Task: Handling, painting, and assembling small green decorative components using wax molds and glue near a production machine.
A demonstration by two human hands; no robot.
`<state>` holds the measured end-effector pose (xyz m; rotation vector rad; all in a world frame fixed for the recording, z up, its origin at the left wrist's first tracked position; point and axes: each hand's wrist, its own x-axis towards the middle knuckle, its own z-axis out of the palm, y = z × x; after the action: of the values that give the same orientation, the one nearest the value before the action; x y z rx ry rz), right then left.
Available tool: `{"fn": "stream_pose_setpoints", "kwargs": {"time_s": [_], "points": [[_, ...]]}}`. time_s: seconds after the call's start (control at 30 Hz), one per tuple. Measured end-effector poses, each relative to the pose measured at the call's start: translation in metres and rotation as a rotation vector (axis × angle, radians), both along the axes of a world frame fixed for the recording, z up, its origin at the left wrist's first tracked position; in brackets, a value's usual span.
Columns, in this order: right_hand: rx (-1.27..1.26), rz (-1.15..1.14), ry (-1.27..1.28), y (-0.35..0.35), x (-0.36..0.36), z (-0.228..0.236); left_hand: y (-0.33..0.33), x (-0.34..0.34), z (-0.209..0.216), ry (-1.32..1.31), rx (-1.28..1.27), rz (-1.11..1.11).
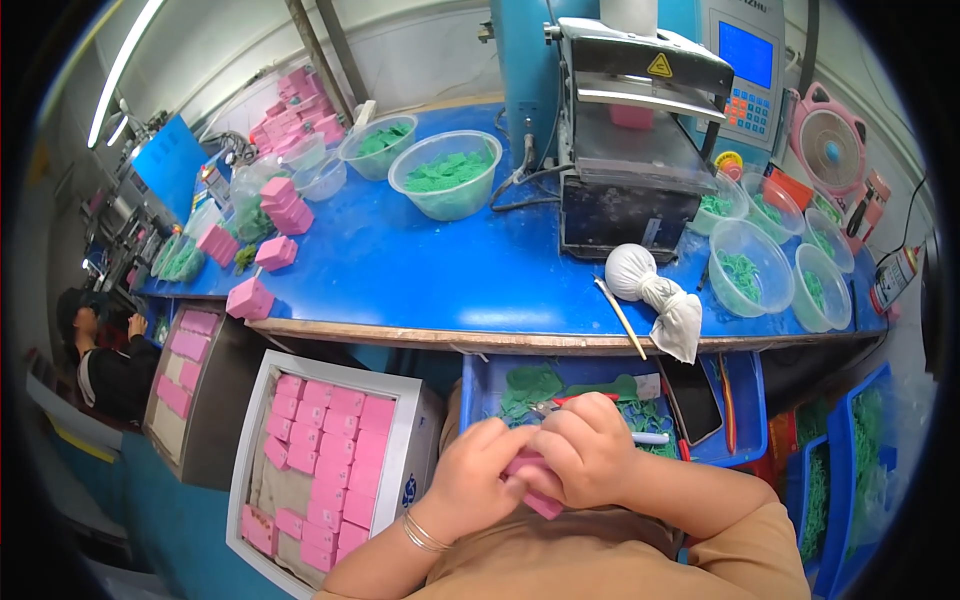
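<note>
A small pink block (541, 497) sits mostly hidden between both hands, above the lap, one corner showing.

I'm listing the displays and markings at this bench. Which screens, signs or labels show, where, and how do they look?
Machine screen: blue rectangle in a grey control panel, top right, coloured keys below.
Warning sticker: small yellow triangle on the press's dark top.
Phone: dark, blank slab in the blue tray.

The person wears a tan shirt (640, 560) with short sleeves. 2 thin shiny bangles (424, 534) sit on the left wrist. Both hands are bare.
</note>
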<state>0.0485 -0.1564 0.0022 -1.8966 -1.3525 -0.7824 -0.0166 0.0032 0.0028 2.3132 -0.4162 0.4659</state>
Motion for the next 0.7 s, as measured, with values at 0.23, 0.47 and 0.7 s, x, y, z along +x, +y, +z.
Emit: {"fn": "stream_pose_setpoints", "kwargs": {"time_s": [0.23,0.47,0.7], "points": [[0.084,0.133,0.426,0.007,0.004,-0.010,-0.008,-0.005,-0.001,0.307,-0.224,-0.164],[0.112,0.335,1.421,0.003,0.018,-0.014,-0.004,-0.007,-0.008,0.452,-0.220,-0.202],[-0.032,0.026,0.668,-0.009,0.011,-0.009,-0.003,-0.004,-0.023,0.744,-0.772,-0.114]]}}
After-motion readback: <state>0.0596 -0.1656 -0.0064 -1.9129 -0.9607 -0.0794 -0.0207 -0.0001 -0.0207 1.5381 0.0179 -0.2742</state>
